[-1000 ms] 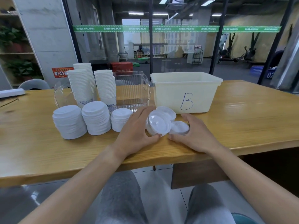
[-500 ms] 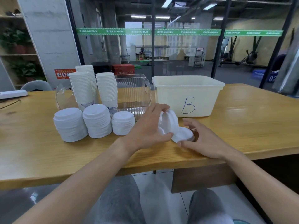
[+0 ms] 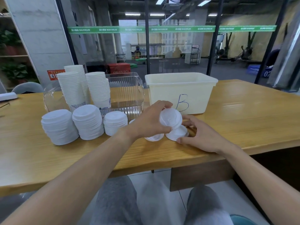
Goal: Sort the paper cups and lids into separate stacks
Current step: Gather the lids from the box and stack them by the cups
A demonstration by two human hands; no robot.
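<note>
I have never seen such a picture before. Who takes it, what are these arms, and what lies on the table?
A person wears the camera on the head, so you look down at that person's own arms. No machine is here. The left hand holds up a white lid. The right hand touches another lid lying on the wooden table. To the left stand lid stacks, and behind them cup stacks. A clear box and a cream tub marked B stand further back.
</note>
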